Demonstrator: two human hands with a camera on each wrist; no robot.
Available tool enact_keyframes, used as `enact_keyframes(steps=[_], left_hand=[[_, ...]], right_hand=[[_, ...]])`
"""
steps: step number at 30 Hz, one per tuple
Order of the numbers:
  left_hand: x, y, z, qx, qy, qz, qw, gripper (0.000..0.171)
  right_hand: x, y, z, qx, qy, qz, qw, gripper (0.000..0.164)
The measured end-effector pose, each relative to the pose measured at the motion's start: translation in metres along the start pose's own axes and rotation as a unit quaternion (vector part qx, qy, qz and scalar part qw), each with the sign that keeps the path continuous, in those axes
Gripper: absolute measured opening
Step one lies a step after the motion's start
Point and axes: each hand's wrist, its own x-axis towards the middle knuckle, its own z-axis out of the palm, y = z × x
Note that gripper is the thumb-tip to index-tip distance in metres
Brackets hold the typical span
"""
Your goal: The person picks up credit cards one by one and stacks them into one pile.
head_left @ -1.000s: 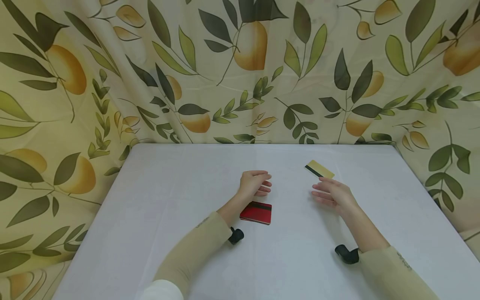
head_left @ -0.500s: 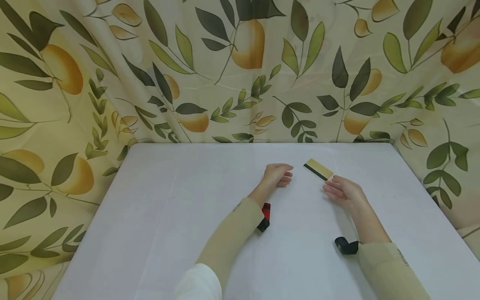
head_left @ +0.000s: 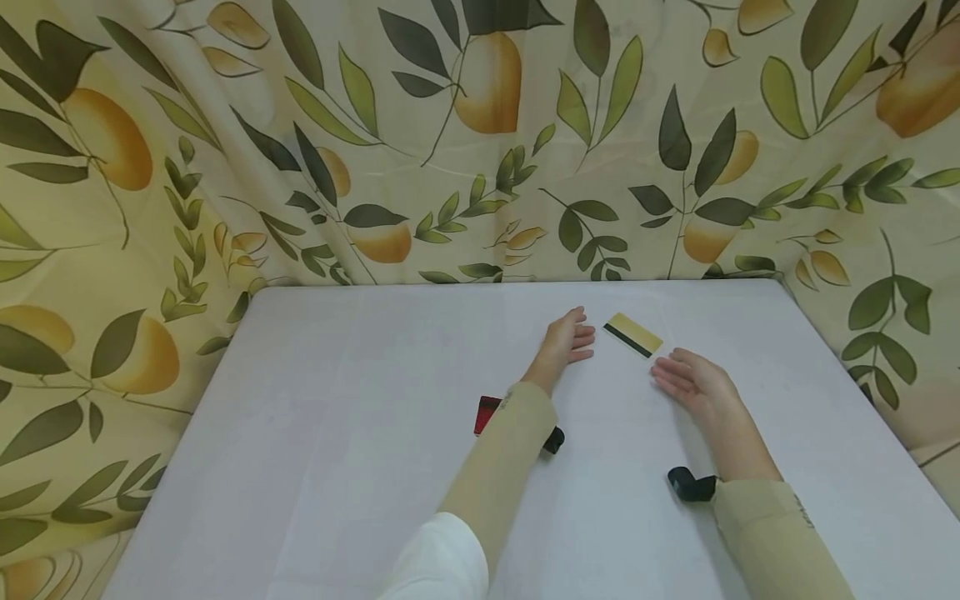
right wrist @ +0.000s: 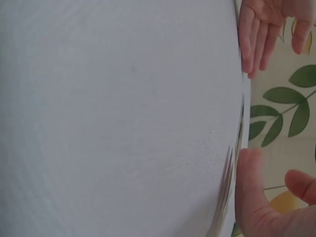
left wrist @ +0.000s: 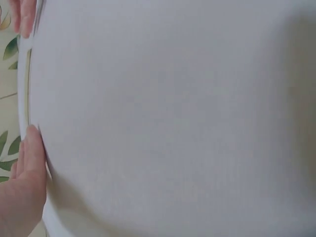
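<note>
A gold card [head_left: 637, 330] with a dark stripe lies flat on the white table, between my two hands. My left hand [head_left: 564, 342] is just left of it, fingers straight and spread a little, apart from the card. Close to the card's lower right corner, my right hand [head_left: 696, 382] stays empty with its fingers extended. The wrist views show the card [left wrist: 28, 89] almost edge-on between the fingertips of both hands. A red card [head_left: 486, 413] lies below, mostly hidden by my left sleeve [head_left: 502, 467].
The white table [head_left: 337, 400] reaches back to a curtain [head_left: 450, 167] printed with leaves and fruit. A small black device [head_left: 690, 485] sits at the right wrist, another black device [head_left: 553, 440] at the left.
My left hand has moved right and away from me, from above the red card to beside the gold card. The right hand has shifted slightly right. Neither card has visibly been moved.
</note>
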Motion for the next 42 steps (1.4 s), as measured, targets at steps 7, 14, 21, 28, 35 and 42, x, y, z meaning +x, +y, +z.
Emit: enact_keyframes(steps=[7, 14, 21, 28, 35, 42], left_hand=[[-0.001, -0.002, 0.009, -0.034, -0.015, 0.009, 0.9993, 0.054], [0.002, -0.003, 0.014, -0.026, -0.026, 0.007, 0.9993, 0.054], [0.005, -0.006, 0.016, -0.020, -0.048, 0.002, 0.9987, 0.056], [0.006, -0.006, 0.017, -0.023, -0.049, -0.011, 0.9985, 0.059], [0.006, -0.004, 0.015, -0.027, -0.059, -0.033, 0.9974, 0.061], [0.007, -0.003, 0.015, -0.033, -0.038, -0.044, 0.9978, 0.060]], right_hand=[[0.000, -0.001, 0.003, 0.015, 0.003, 0.003, 1.000, 0.071], [0.005, 0.000, -0.001, 0.036, -0.010, 0.006, 0.999, 0.071], [0.009, 0.001, 0.000, 0.086, -0.024, 0.014, 0.996, 0.069], [0.011, 0.000, 0.001, 0.078, -0.027, 0.015, 0.997, 0.067], [0.010, -0.002, 0.003, 0.053, -0.012, 0.009, 0.998, 0.064], [0.009, -0.003, 0.002, 0.065, -0.017, 0.014, 0.998, 0.065]])
